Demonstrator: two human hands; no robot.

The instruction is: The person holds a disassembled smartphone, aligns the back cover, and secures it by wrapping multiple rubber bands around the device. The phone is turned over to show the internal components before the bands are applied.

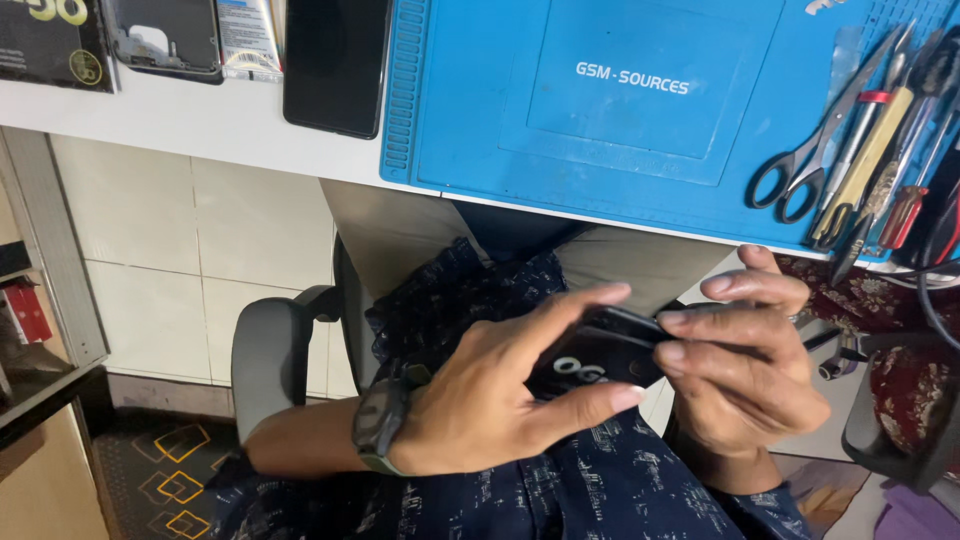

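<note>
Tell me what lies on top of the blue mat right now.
On the blue mat, only the tools at its right edge show: scissors, tweezers, screwdrivers. Whatever lies beneath that pile is covered. The mat's top runs out of frame.

We hold a small box [600,360] between both hands below the desk edge [250,130]; scissors [815,160] lie on the mat [640,90] at right.

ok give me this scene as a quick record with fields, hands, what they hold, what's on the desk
left hand: grips the near side of a small black box, wristwatch on the wrist
right hand: fingers curled over the box's far edge
box: held over the lap, below the desk edge
desk: white, blue work mat on top
on mat, right: scissors, tweezers and screwdrivers bunched together
left of mat: black phone, lying flat
seat: grey chair armrest
</note>
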